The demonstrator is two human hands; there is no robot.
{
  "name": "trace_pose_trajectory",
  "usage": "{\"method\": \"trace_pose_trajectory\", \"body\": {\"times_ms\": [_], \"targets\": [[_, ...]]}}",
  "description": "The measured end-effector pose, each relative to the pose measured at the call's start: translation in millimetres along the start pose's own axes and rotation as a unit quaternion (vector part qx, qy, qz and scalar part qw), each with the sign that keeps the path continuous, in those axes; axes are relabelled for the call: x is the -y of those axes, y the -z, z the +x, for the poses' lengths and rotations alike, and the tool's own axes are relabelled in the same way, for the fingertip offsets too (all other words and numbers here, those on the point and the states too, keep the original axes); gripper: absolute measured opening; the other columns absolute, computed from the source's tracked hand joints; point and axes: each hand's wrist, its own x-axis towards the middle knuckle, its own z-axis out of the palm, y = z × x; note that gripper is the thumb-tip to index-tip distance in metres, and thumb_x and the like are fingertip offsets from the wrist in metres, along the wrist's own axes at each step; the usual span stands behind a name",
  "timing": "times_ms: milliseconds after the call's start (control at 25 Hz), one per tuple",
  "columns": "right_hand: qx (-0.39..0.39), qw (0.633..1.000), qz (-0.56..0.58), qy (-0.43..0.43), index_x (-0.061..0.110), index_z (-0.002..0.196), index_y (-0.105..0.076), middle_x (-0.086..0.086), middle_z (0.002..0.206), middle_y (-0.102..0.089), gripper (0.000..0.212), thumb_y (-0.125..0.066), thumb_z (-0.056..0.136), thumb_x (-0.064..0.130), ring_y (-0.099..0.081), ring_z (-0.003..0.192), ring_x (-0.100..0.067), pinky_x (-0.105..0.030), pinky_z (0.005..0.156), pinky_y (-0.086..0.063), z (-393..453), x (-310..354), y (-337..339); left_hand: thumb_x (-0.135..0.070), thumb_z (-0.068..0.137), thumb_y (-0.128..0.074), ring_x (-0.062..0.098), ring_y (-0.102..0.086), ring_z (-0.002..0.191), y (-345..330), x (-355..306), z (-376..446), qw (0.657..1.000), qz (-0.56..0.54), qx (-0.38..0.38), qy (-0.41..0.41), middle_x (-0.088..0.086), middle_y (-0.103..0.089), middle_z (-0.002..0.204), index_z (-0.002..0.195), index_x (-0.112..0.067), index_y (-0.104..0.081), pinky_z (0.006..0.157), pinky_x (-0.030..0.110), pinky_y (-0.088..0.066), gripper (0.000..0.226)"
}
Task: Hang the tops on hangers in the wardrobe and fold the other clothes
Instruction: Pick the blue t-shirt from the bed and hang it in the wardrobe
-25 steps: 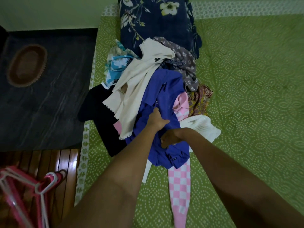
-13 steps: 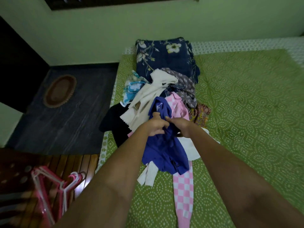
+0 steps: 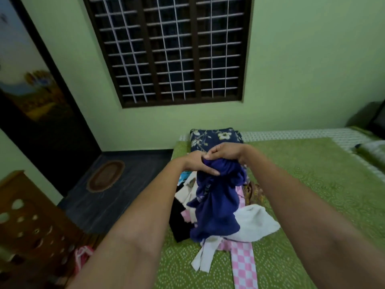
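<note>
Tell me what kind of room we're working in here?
Most likely a home bedroom: a bed with a green patterned cover, a floral pillow at its head, a barred window above, and a heap of clothes on the bed. Both hands hold a blue garment.

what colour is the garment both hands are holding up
Dark blue garment, seen in the head view.

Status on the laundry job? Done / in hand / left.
Done: nothing visibly hung or folded. In hand: left hand and right hand grip the blue garment, lifted above the clothes pile. Left: the whole pile on the bed; pink hangers lie unused.
</note>
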Motion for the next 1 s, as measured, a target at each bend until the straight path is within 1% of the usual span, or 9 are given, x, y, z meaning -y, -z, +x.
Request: {"method": "trace_pose_trajectory", "body": {"times_ms": [160, 360, 520, 560, 640, 720, 800, 920, 1000], "targets": [[-0.091, 0.991, -0.086, 0.035, 0.016, 0.08, -0.06, -0.002, 0.081, -0.059, 0.02, -0.055, 0.096, 0.026, -0.051, 0.077, -0.011, -0.023, 0.073, -0.04, -69.0, -2.1, -44.6, -0.054, 0.076, -0.072, 0.016, -0.04, 0.061, -38.4, 16.6, -65.9, 0.995, -0.047, -0.058, -0.066, 0.006, -0.042, 0.066, 0.068, -0.01, -0.053, 0.061, 0.032, -0.027, 0.049], [-0.114, 0.982, 0.136, 0.064, 0.012, 0.076, -0.055, -0.001, 0.071, -0.059, 0.024, -0.048, 0.098, 0.01, -0.053, 0.063, -0.008, -0.015, 0.056, -0.047, -141.7, -16.3, -131.1, -0.041, 0.083, -0.071, 0.017, -0.039, 0.056, -80.0, 11.8, -145.5, 0.993, -0.064, -0.057, -0.082, 0.006, -0.043, 0.06, 0.062, -0.009, -0.052, 0.054, 0.03, -0.027, 0.043], [-0.138, 0.953, 0.259, 0.068, 0.011, 0.077, -0.059, -0.002, 0.073, -0.066, 0.012, -0.063, 0.089, 0.009, -0.063, 0.069, -0.014, -0.023, 0.065, -0.055, -198.4, -2.5, -139.4, -0.045, 0.085, -0.065, 0.021, -0.05, 0.068, -84.5, 7.6, -192.7, 0.998, 0.05, -0.024, -0.017, 0.01, -0.057, 0.075, 0.07, -0.009, -0.059, 0.061, 0.031, -0.033, 0.04], [-0.138, 0.969, 0.198, 0.048, 0.01, 0.081, -0.062, -0.003, 0.079, -0.068, 0.007, -0.069, 0.083, 0.008, -0.065, 0.074, -0.017, -0.025, 0.069, -0.055, -208.3, -3.6, -137.2, -0.045, 0.088, -0.061, 0.023, -0.053, 0.074, -84.8, 11.5, -203.9, 0.991, 0.127, -0.034, 0.012, 0.009, -0.058, 0.081, 0.072, -0.012, -0.06, 0.062, 0.03, -0.035, 0.037], [-0.143, 0.977, -0.151, -0.051, 0.008, 0.099, -0.068, -0.007, 0.099, -0.068, 0.023, -0.074, 0.077, 0.004, -0.063, 0.092, -0.024, -0.026, 0.079, -0.048, -217.0, -15.3, -133.9, -0.046, 0.091, -0.054, 0.026, -0.058, 0.092, -88.2, 22.3, -225.8, 0.96, 0.245, -0.111, 0.079, 0.007, -0.059, 0.094, 0.088, -0.016, -0.065, 0.07, 0.03, -0.041, 0.032], [-0.209, 0.88, -0.409, -0.121, 0.005, 0.111, -0.066, -0.013, 0.115, -0.065, 0.031, -0.059, 0.082, -0.001, -0.059, 0.106, -0.03, -0.028, 0.085, -0.045, -221.2, -34.6, -141.0, -0.034, 0.094, -0.051, 0.028, -0.059, 0.107, -93.5, 36.4, -244.9, 0.924, 0.283, -0.199, 0.161, 0.009, -0.062, 0.114, 0.112, -0.013, -0.064, 0.079, 0.034, -0.046, 0.031], [-0.263, 0.833, -0.459, -0.162, 0.004, 0.113, -0.066, -0.017, 0.119, -0.064, 0.035, -0.046, 0.085, -0.003, -0.058, 0.109, -0.033, -0.029, 0.087, -0.045, -228.8, -53.7, -157.0, -0.02, 0.093, -0.05, 0.028, -0.061, 0.108, -98.7, 50.6, -257.9, 0.919, 0.26, -0.209, 0.211, 0.012, -0.064, 0.118, 0.115, -0.009, -0.063, 0.083, 0.035, -0.049, 0.028], [-0.218, 0.892, -0.369, -0.144, 0.01, 0.116, -0.069, -0.012, 0.115, -0.067, 0.043, -0.048, 0.082, -0.006, -0.06, 0.102, -0.03, -0.019, 0.075, -0.042, -239.5, -50.8, -189.4, -0.022, 0.095, -0.051, 0.023, -0.062, 0.1, -113.8, 56.4, -262.3, 0.975, 0.141, -0.131, 0.113, 0.007, -0.067, 0.111, 0.114, -0.012, -0.063, 0.083, 0.031, -0.048, 0.024], [-0.181, 0.936, -0.286, -0.101, 0.013, 0.115, -0.069, -0.008, 0.091, -0.065, 0.048, -0.051, 0.078, -0.011, -0.055, 0.075, -0.02, -0.009, 0.051, -0.037, -242.5, -28.3, -206.9, -0.024, 0.095, -0.056, 0.018, -0.057, 0.104, -136.1, 29.1, -265.7, 0.997, 0.036, -0.064, -0.005, 0.001, -0.06, 0.118, 0.129, -0.018, -0.054, 0.084, 0.026, -0.043, 0.034]]}}
